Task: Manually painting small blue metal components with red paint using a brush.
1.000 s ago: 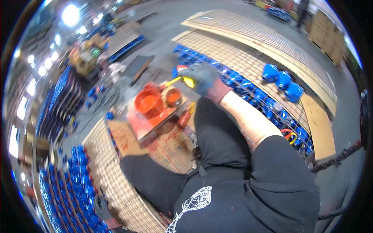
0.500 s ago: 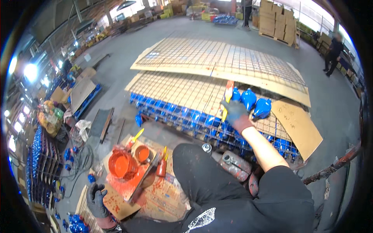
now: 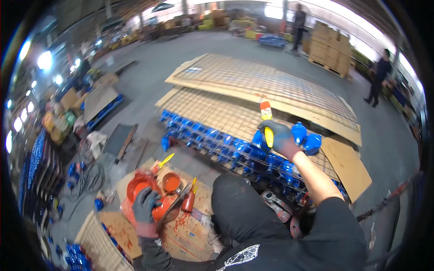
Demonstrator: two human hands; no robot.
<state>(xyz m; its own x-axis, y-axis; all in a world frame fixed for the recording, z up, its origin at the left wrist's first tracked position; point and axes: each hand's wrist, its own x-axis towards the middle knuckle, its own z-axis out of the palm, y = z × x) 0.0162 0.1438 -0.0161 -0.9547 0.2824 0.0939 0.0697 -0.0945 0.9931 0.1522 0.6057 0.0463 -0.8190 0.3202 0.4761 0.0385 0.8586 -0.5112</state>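
My right hand (image 3: pixel 276 135), in a dark glove with a reddish cuff, is closed around the yellow handle of a paintbrush (image 3: pixel 266 109), whose red-coated end points away from me. The brush is over a wire-mesh rack with brown board, beside several glossy blue rounded parts (image 3: pixel 312 144). My left hand (image 3: pixel 145 208), gloved too, is at the near side of a red paint bucket (image 3: pixel 135 186), fingers loosely bent and apart, nothing visible in them. It covers part of the bucket; contact is unclear. Next to it are a cup of red paint (image 3: pixel 171 182) and a red-smeared brush (image 3: pixel 165 161).
A second mesh-topped board (image 3: pixel 262 81) overlaps the rack's far side. Rows of blue parts (image 3: pixel 212 144) hang below its mesh. A cardboard sheet (image 3: pixel 346 162) leans at the right. Cables (image 3: pixel 90 180) lie on the floor at left. Two people stand farther back near stacked boxes (image 3: pixel 330 47).
My left hand has moved up and right to the paint bucket. My right hand still holds the paintbrush, now nearer me relative to the blue parts. The view has shifted.
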